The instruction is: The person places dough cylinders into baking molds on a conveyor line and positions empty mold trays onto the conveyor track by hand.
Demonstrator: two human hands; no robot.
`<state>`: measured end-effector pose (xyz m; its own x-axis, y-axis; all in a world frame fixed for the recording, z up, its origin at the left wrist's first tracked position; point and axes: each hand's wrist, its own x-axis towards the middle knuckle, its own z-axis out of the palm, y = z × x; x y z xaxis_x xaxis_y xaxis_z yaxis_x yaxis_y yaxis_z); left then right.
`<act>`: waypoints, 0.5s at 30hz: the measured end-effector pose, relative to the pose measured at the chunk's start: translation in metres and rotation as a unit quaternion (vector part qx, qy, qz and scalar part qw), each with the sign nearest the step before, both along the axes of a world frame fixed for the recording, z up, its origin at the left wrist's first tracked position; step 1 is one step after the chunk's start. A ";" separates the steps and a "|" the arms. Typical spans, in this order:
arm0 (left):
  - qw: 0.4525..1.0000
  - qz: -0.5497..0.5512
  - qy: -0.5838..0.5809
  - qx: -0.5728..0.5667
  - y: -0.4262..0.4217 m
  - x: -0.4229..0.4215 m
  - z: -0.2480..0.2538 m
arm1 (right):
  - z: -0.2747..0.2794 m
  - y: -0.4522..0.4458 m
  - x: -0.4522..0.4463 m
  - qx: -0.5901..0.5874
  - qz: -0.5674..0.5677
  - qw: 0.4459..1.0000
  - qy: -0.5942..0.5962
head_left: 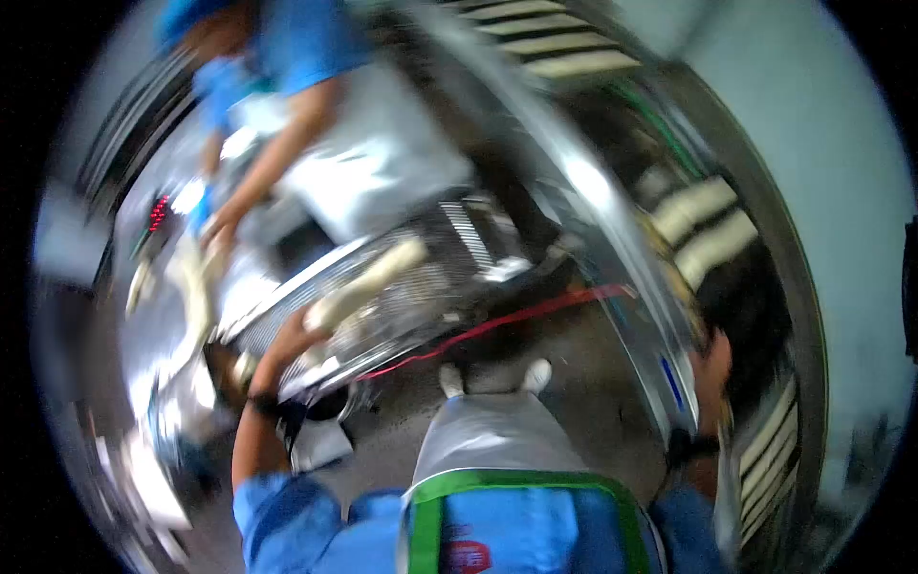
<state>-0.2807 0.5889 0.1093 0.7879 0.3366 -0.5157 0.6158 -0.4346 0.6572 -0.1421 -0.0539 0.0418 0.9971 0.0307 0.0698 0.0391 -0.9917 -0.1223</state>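
My left hand (295,337) is closed around the near end of a long pale dough-like piece (368,282), which lies slanted over a perforated metal tray (277,320). On the right, my right hand (710,373) rests at the outer side of a shiny metal rail (612,201); its fingers are blurred, and whether they grip anything cannot be made out. Beyond that rail, more pale pieces (715,247) lie in rows on a dark surface.
A co-worker in blue (306,43) leans over a metal table (158,325) at the upper left, hands at another long pale piece (194,287). A red strap (507,319) stretches between the tray and the rail, above the floor.
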 end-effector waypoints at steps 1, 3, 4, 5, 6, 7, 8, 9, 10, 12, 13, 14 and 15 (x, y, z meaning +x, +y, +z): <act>0.992 0.016 -0.042 -0.120 -0.009 0.012 -0.002 | -0.019 -0.028 -0.010 -0.037 0.061 0.992 -0.104; 0.969 -0.003 -0.104 -0.224 -0.063 0.057 0.030 | -0.003 -0.032 -0.025 -0.029 -0.002 0.996 -0.087; 0.971 -0.007 -0.120 -0.208 -0.086 0.074 0.038 | 0.005 -0.032 -0.028 -0.026 -0.060 0.997 -0.033; 0.961 -0.056 -0.161 -0.216 -0.116 0.095 0.054 | 0.017 -0.030 -0.034 -0.016 -0.112 0.993 0.020; 0.958 -0.093 -0.175 -0.209 -0.138 0.108 0.066 | 0.021 -0.035 -0.049 -0.017 -0.137 0.990 0.013; 0.955 -0.125 -0.185 -0.196 -0.165 0.133 0.072 | 0.018 -0.044 -0.052 -0.013 -0.112 0.994 0.001; 0.950 -0.134 -0.214 -0.185 -0.183 0.153 0.076 | 0.020 -0.045 -0.051 -0.012 -0.077 0.997 -0.007; 0.947 -0.107 -0.225 -0.205 -0.217 0.174 0.094 | 0.025 -0.046 -0.052 -0.012 -0.088 0.996 -0.007; 0.925 -0.139 -0.242 -0.259 -0.234 0.199 0.097 | 0.030 -0.047 -0.051 0.015 -0.069 0.997 -0.012; 0.878 -0.186 -0.276 -0.344 -0.284 0.245 0.114 | 0.040 -0.046 -0.047 0.045 -0.040 0.998 -0.004; 0.870 -0.209 -0.272 -0.354 -0.322 0.253 0.116 | 0.036 -0.059 -0.058 0.050 -0.047 0.997 -0.018; 0.867 -0.217 -0.271 -0.357 -0.352 0.265 0.123 | 0.039 -0.058 -0.059 0.059 -0.039 0.998 -0.003; 0.852 -0.237 -0.267 -0.384 -0.379 0.279 0.123 | 0.045 -0.057 -0.059 0.063 -0.028 0.998 0.013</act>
